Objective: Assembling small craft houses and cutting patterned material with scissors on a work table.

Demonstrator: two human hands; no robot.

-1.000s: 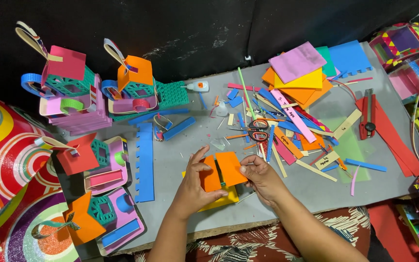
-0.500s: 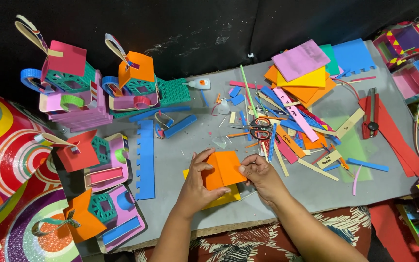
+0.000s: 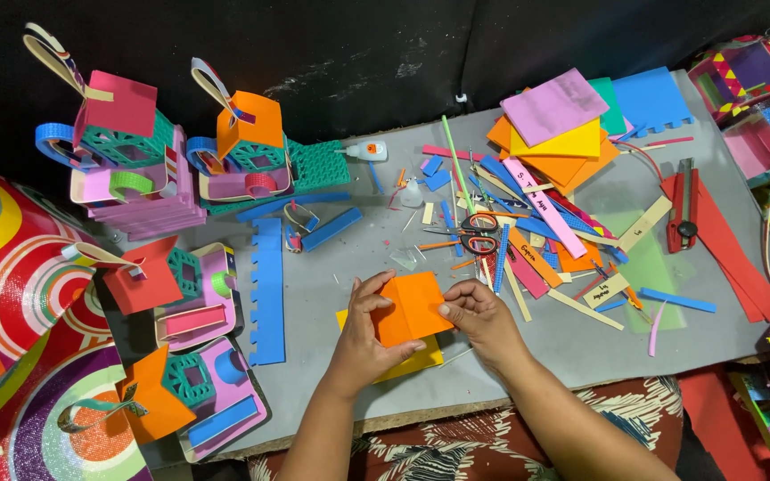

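Both hands grip a folded orange sheet (image 3: pixel 413 307) over the grey board (image 3: pixel 349 267): the left hand (image 3: pixel 369 334) pinches its left edge, the right hand (image 3: pixel 481 313) its right edge. A yellow sheet (image 3: pixel 421 359) lies under it; scissors (image 3: pixel 474 233) rest just beyond, among foam strips (image 3: pixel 528 249)

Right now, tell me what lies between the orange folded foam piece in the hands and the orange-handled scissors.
In the head view, only bare grey board with tiny scraps separates the orange folded foam piece from the orange-handled scissors.

The dark slit on the orange foam piece (image 3: pixel 412 307) no longer shows; apparently turned or folded
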